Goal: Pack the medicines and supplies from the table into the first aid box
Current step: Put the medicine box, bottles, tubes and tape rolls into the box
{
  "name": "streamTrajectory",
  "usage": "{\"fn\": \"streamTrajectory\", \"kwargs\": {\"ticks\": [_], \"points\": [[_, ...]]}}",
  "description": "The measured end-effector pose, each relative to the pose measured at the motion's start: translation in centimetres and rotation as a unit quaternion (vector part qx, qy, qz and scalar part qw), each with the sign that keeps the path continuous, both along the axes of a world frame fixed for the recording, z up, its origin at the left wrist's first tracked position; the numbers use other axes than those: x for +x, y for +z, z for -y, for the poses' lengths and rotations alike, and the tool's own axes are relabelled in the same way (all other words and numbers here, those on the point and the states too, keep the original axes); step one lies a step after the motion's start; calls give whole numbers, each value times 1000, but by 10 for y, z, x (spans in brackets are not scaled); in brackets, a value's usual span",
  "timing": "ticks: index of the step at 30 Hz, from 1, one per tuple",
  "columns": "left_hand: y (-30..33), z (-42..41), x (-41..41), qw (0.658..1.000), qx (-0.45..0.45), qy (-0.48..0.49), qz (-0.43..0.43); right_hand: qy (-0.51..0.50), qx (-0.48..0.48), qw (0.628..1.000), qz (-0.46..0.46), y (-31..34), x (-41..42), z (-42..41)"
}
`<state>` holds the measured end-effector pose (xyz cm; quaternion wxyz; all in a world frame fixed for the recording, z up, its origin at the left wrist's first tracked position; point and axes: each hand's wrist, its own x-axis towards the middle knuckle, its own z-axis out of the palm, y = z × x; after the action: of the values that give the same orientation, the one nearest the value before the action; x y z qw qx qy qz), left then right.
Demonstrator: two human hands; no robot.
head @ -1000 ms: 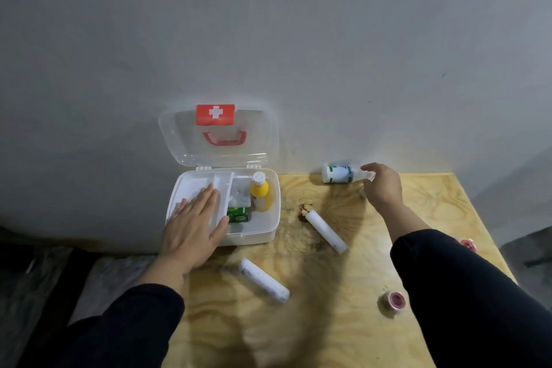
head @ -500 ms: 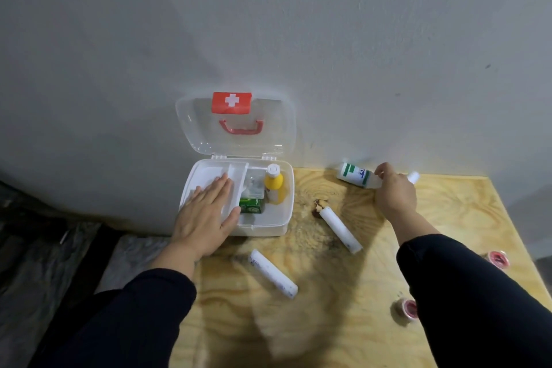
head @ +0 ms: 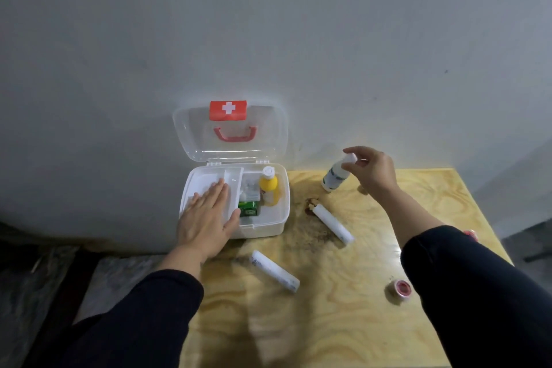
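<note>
Head view: red tape roll [head: 470, 234] half behind right sleeve [head: 478, 293].

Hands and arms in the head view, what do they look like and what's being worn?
Both hands, left and right, are bare: no gloves, rings or watch visible. Each arm wears a long black sleeve, left sleeve and right sleeve, ending short of the wrist. No markings show.

Left hand [head: 206, 219] covers the box's [head: 280, 212] front-left corner and part of its tray. Right sleeve [head: 478, 293] hides most of a red roll [head: 469, 233] at 3 o'clock. Labels on green carton [head: 249, 208] and white bottle [head: 334, 176] too small to read. Surface [head: 343, 323] cut off at bottom edge.
</note>
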<state>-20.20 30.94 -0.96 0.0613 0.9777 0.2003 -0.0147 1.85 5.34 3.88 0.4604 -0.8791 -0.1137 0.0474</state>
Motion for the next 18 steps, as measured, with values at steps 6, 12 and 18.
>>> {"fn": "streamTrajectory", "kwargs": {"ticks": [6,12,18], "points": [[5,1,-1,1000,-8,-11,-14,-57,92,994,32,47,-38,-25],[9,1,-2,999,-25,-17,-28,-16,129,991,36,76,-84,-63],[11,1,-2,999,-32,-25,-11,7,85,996,40,50,-125,-93]]}}
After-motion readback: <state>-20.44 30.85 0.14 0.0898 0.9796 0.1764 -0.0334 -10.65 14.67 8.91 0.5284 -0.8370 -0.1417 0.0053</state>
